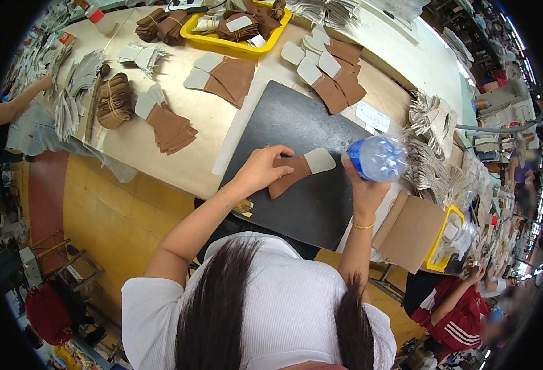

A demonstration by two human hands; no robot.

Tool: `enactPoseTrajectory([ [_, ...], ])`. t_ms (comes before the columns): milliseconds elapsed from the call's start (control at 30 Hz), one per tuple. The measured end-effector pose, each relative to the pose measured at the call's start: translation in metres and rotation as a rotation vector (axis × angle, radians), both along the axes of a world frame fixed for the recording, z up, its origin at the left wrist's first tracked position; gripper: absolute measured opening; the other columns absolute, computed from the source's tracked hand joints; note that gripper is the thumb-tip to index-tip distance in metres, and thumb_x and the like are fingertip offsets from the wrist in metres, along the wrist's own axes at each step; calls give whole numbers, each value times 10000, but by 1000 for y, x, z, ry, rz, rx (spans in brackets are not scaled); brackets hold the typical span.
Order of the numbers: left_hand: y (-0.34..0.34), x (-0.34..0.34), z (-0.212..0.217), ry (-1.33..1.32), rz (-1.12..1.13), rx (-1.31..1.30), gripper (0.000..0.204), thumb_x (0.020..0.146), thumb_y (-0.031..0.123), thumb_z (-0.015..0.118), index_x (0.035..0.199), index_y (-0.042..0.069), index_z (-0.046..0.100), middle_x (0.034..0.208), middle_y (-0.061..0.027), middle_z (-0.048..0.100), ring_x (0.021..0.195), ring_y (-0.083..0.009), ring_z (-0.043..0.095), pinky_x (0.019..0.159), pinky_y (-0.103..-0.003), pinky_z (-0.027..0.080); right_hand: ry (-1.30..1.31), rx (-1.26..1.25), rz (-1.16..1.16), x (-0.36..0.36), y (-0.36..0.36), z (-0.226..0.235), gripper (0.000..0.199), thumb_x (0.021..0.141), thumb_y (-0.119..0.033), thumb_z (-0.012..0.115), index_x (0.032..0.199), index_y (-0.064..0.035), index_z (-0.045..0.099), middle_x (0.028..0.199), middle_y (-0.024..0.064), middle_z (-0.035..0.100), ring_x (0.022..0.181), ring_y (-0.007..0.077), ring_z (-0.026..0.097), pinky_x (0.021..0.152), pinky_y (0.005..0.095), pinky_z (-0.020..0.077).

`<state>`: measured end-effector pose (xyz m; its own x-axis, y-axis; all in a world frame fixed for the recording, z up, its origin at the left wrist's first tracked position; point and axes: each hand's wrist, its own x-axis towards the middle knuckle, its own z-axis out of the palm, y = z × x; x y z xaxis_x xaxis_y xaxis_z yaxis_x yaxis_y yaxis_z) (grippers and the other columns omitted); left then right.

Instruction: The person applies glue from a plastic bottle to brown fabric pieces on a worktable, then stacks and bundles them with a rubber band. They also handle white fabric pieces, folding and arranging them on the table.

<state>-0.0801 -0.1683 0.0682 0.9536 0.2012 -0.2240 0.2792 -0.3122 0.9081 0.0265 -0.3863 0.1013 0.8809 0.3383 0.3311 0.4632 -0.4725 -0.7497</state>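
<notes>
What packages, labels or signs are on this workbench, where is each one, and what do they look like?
Bottle: clear plastic, blue cap, in the right hand.
Paper slip: white, on the table beyond the black mat.
Cardboard box: brown, open, at the right edge.
Tags: white, in the yellow tray.

A brown leather piece (293, 174) with a pale tip lies flat beside a tilted clear plastic bottle (377, 158).

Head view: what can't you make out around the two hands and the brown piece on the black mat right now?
- Brown piece: its upper left part is hidden under the left hand.
- Clear bottle: its lower end is hidden inside the right hand; contents unclear through glare.
- Black mat: its near edge is hidden by the person's head and shoulders.
- Yellow tray: its contents are too small to tell apart.
</notes>
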Motion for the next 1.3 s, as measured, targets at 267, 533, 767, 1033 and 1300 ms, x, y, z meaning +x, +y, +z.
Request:
enactPoseTrajectory([
  [267, 2, 2, 5, 63, -12, -55, 354, 792, 163, 734, 1099, 22, 628, 850, -161, 660, 804, -259, 651, 750, -335, 501, 12, -6, 93, -20, 25, 1, 449, 663, -202, 868, 1021, -14, 671, 1028, 96, 682, 939, 224, 644, 866, 350, 489],
  [533, 4, 4, 4, 51, -33, -40, 356, 791, 161, 733, 1095, 11, 621, 825, -168, 659, 785, -284, 656, 734, -354, 501, 15, 54, 153, -23, 40, 5, 536, 653, -212, 878, 1090, -15, 640, 1101, 114, 642, 1040, 214, 600, 914, 366, 461],
  [767, 4, 0, -9, -33, -11, -2, 359, 790, 180, 741, 1090, 16, 630, 776, -126, 635, 732, -229, 628, 703, -326, 488, -72, 36, -75, 6, 40, 21, 312, 674, -204, 863, 873, -14, 716, 829, 78, 718, 742, 211, 693, 700, 291, 529],
  [1033, 7, 3, -3, 26, -31, -82, 336, 799, 143, 715, 1095, 10, 631, 764, -106, 624, 715, -194, 611, 698, -311, 480, 27, 9, 73, -10, 50, 3, 454, 653, -224, 879, 995, -5, 677, 926, 91, 698, 846, 203, 661, 796, 323, 505],
  [1300, 8, 1, -3, 52, -71, -203, 352, 844, 113, 668, 1174, 23, 585, 833, -75, 633, 801, -141, 606, 763, -282, 479, -74, 258, -180, 22, 4, 12, 477, 685, -151, 858, 1070, 30, 642, 1011, 98, 684, 900, 189, 646, 848, 314, 503],
])
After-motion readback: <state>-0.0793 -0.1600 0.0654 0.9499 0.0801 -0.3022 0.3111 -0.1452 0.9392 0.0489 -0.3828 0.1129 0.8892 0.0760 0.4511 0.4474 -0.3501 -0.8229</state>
